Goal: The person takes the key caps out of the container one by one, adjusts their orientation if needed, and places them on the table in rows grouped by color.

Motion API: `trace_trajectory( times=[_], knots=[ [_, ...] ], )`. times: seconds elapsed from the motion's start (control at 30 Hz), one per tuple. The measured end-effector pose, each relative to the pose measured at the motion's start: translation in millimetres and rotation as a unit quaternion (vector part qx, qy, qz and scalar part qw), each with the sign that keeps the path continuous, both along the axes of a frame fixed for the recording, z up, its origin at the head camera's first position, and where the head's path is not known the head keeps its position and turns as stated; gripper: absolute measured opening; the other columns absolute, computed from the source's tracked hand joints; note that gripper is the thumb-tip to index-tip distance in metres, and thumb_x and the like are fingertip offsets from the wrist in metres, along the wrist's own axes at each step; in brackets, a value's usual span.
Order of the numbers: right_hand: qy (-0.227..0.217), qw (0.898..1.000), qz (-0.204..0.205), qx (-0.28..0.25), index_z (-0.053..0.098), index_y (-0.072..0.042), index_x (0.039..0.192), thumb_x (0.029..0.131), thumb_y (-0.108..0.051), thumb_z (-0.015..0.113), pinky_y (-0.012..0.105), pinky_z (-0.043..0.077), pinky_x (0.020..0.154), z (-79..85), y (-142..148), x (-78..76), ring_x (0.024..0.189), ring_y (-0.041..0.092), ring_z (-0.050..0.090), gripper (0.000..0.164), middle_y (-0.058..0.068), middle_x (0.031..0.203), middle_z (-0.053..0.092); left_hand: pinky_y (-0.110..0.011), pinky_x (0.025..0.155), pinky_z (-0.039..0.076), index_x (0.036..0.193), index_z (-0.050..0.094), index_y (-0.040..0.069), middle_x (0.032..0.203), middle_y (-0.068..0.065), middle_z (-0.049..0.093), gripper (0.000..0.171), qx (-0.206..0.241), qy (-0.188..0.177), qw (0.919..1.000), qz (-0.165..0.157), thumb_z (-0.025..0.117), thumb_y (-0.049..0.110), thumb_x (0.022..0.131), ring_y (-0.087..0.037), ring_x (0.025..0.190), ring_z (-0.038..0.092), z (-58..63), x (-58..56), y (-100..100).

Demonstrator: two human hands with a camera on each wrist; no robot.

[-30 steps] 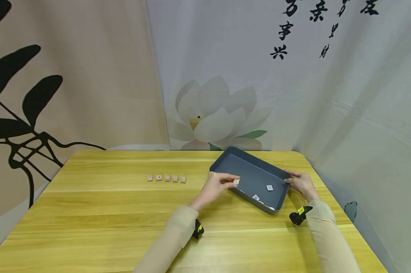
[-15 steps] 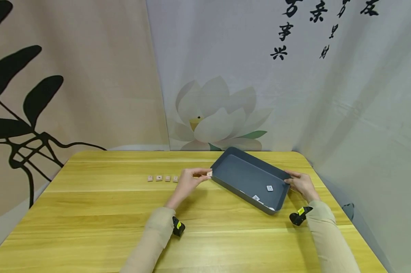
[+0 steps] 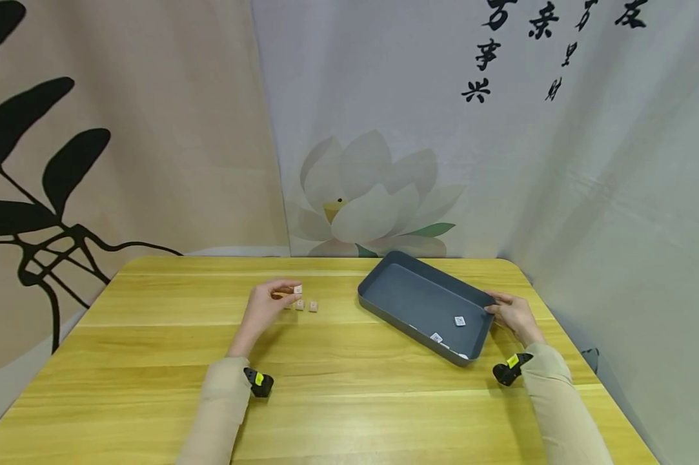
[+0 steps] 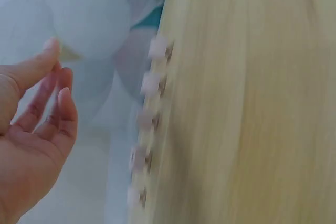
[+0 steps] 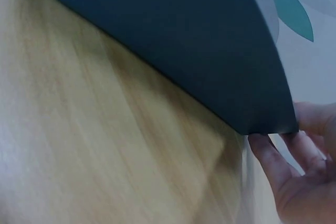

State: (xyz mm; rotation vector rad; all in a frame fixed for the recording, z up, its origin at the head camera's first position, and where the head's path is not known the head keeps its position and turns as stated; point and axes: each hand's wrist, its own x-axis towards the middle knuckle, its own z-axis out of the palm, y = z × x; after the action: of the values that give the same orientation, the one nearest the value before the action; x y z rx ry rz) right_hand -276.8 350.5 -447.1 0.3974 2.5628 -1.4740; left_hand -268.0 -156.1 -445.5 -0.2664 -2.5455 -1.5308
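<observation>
In the head view my left hand pinches a small pale square tile with a dark mark, between thumb and fingertips. It is over a row of similar tiles; one tile shows at the row's right end, and the hand covers the row's left part. The left wrist view shows the row of tiles blurred, beside the left hand's raised fingers. My right hand grips the right end of a dark grey rectangular tray, thumb at the rim and fingers against the outside wall, as the right wrist view shows.
Inside the tray lie a white tile and another tile by the near wall, with more pale edges close by. Everything stands on a wooden table. Behind its far edge hangs a printed curtain.
My left hand has moved left with the tile, from over the tray's near side to above the row of tiles. The right hand and tray have stayed put.
</observation>
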Motion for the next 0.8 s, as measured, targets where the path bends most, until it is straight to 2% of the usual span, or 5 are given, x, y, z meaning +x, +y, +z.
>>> trace_trajectory(
  times=[0.17, 0.33, 0.5, 0.67, 0.8],
  knots=[
    [0.002, 1.0, 0.002, -0.002, 0.034, -0.005, 0.147, 0.094, -0.008, 0.052, 0.034, 0.048, 0.1, 0.5, -1, 1.4, 0.135, 0.035, 0.039, 0.056, 0.027, 0.153, 0.024, -0.045, 0.09, 0.053, 0.118, 0.066, 0.003, 0.117, -0.018, 0.065, 0.031, -0.022, 0.003, 0.9992, 0.033, 0.067, 0.015, 0.089, -0.031, 0.102, 0.064, -4.5, 0.0, -32],
    [0.002, 1.0, 0.003, 0.005, 0.036, -0.005, 0.146, 0.094, -0.008, 0.054, 0.032, 0.05, 0.097, 1.9, -1, 2.5, 0.105, 0.011, 0.06, 0.055, 0.028, 0.152, 0.025, -0.047, 0.092, 0.051, 0.12, 0.065, 0.003, 0.119, -0.021, 0.065, 0.033, -0.039, -0.035, 0.9961, 0.072, 0.066, 0.015, 0.09, -0.036, 0.108, 0.062, -8.5, -0.3, -59],
    [0.004, 1.0, 0.003, 0.007, 0.037, -0.005, 0.146, 0.093, -0.009, 0.055, 0.023, 0.052, 0.085, 1.9, 1, 2.3, 0.082, -0.005, 0.057, 0.055, 0.029, 0.151, 0.026, -0.047, 0.089, 0.051, 0.116, 0.066, -0.002, 0.114, -0.025, 0.066, 0.031, -0.065, -0.052, 0.9907, 0.108, 0.067, 0.011, 0.088, -0.038, 0.104, 0.063, -12.5, 0.0, -73],
    [0.003, 1.0, 0.003, 0.01, 0.038, -0.006, 0.146, 0.093, -0.01, 0.055, 0.018, 0.051, 0.08, 1.4, 2, 1.8, 0.088, -0.005, 0.055, 0.055, 0.027, 0.151, 0.028, -0.046, 0.083, 0.053, 0.11, 0.067, -0.006, 0.109, -0.028, 0.067, 0.028, -0.093, -0.056, 0.9861, 0.126, 0.069, 0.008, 0.086, -0.039, 0.098, 0.064, -17.5, 0.3, -78],
    [0.0, 1.0, 0.002, 0.011, 0.038, -0.008, 0.146, 0.094, -0.011, 0.055, 0.02, 0.052, 0.083, 1.2, 1, 1.2, 0.099, 0.008, 0.06, 0.055, 0.026, 0.152, 0.028, -0.044, 0.081, 0.053, 0.11, 0.068, -0.006, 0.108, -0.028, 0.067, 0.028, -0.097, -0.081, 0.9838, 0.127, 0.069, 0.007, 0.085, -0.039, 0.097, 0.064, -21.0, -1.0, -80]
  ],
)
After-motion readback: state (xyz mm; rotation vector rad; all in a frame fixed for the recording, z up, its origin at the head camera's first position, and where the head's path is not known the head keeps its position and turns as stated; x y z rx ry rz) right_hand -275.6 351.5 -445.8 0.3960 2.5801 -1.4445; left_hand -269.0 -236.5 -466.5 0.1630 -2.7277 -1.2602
